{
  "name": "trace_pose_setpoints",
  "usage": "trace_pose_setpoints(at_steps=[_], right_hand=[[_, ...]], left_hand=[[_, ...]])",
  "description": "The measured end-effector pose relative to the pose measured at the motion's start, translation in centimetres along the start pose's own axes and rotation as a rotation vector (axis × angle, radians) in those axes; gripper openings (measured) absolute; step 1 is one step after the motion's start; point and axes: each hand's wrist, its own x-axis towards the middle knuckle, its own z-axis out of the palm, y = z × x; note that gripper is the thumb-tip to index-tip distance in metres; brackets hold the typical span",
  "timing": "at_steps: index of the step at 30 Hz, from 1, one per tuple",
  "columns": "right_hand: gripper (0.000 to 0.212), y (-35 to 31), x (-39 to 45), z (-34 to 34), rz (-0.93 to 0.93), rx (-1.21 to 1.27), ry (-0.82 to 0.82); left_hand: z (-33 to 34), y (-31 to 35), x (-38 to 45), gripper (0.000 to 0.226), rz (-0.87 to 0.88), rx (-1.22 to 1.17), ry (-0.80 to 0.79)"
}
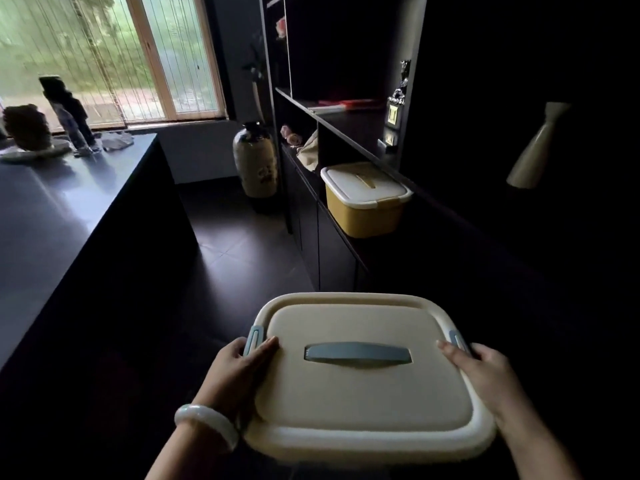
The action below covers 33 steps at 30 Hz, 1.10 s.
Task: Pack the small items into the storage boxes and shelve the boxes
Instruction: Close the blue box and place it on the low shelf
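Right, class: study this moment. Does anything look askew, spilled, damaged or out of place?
Nothing stands out. Left hand and right hand hold the cream box level, its lid seated and blue handle flat. The yellow box sits upright on the shelf, lid closed. No spills show.

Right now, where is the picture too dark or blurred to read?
Head view: window bright and smeared; shelving nearly black on the right; carried cream box and both hands, left, right, lit and fairly sharp; wide-angle bending at edges.
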Motion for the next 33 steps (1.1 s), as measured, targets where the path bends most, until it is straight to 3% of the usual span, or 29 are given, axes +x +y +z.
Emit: trace_pose_setpoints(at_steps=[8, 15, 17, 21, 24, 33], right_hand=[[0.027, -0.2, 7.8, -0.6, 0.066, 0.045, 0.175], [0.023, 0.1, 12.0, -0.3, 0.149, 0.107, 0.52], [0.03, 0.2, 12.8, 0.4, 0.181, 0.122, 0.594], [0.072, 1.5, 14.2, 2.6, 0.305, 0.197, 0.715], [0.085, 2.3, 14.9, 4.6, 0.367, 0.195, 0.831], [0.087, 3.5, 16.6, 8.6, 0.472, 0.183, 1.06]], left_hand=[[6.5, 3.7, 12.3, 0.042, 0.021, 0.099, -0.145], [14.0, 6.6, 23.9, 0.054, 0.023, 0.229, -0.435], [15.7, 7.6, 26.9, 0.057, 0.046, 0.285, -0.503], [18.9, 9.7, 31.9, 0.054, 0.049, 0.372, -0.66], [21.1, 10.8, 34.6, 0.051, 0.048, 0.362, -0.769], [26.0, 11.2, 39.6, 0.046, 0.102, 0.483, -0.96]])
